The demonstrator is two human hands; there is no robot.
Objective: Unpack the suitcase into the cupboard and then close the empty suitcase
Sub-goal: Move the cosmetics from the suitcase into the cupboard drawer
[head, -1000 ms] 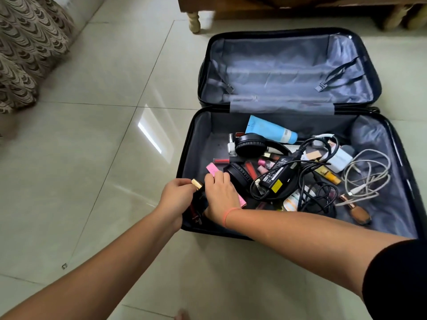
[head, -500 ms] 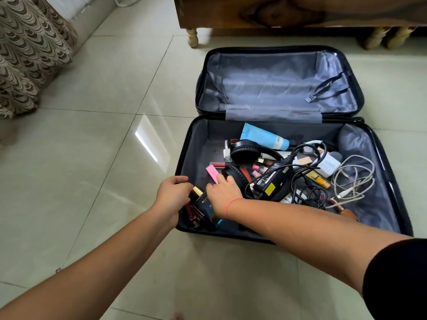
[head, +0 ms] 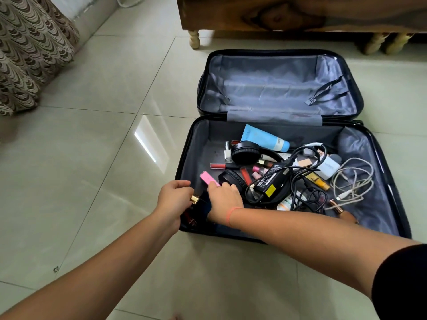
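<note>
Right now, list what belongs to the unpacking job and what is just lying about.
Job: suitcase, blue tube, headphones, power adapter, white cable, pink case, gold-capped item gripped by the left hand.
Lying about: patterned curtain, floor tiles, wooden furniture (cupboard or not, I cannot tell).

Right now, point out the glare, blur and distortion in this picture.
Head view: a bright glare patch lies on the floor tile left of the suitcase; the wooden furniture at top looks smeared; the suitcase contents look sharp; wide-angle bowing curves its rims.
</note>
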